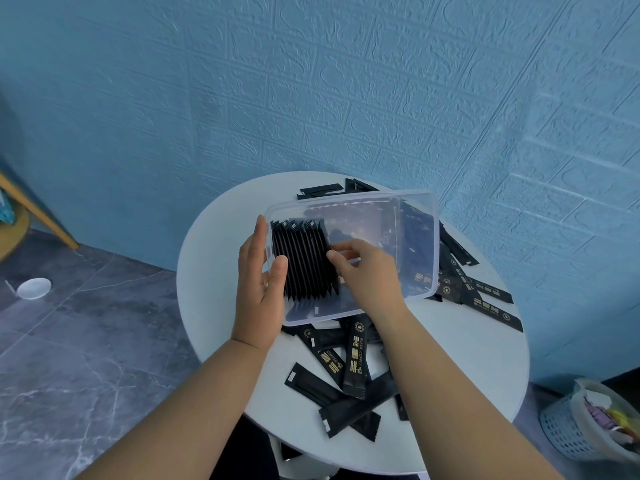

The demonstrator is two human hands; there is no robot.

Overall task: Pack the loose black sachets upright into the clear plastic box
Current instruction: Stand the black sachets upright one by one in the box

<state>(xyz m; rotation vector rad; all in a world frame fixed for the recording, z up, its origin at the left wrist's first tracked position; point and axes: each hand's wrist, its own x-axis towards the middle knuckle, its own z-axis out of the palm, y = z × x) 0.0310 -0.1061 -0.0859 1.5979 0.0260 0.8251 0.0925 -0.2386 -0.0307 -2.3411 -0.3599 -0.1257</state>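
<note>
The clear plastic box (420, 216) lies tilted on a small round white table (467, 341), resting partly on loose sachets. Inside, at its left end, a row of black sachets (303, 261) stands on edge. My left hand (259, 282) grips the box's left wall, thumb inside against the row. My right hand (367, 268) reaches into the box, its fingertips pressing the right side of the row. Loose black sachets (346, 375) with gold print lie scattered in front of the box, with more loose sachets (485, 296) to its right and behind it.
A blue embossed wall rises just behind the table. A pale mesh bin (588, 424) with rubbish stands on the floor at lower right. A small white dish (34, 288) lies on the grey tiled floor at left, near a wooden leg (38, 209).
</note>
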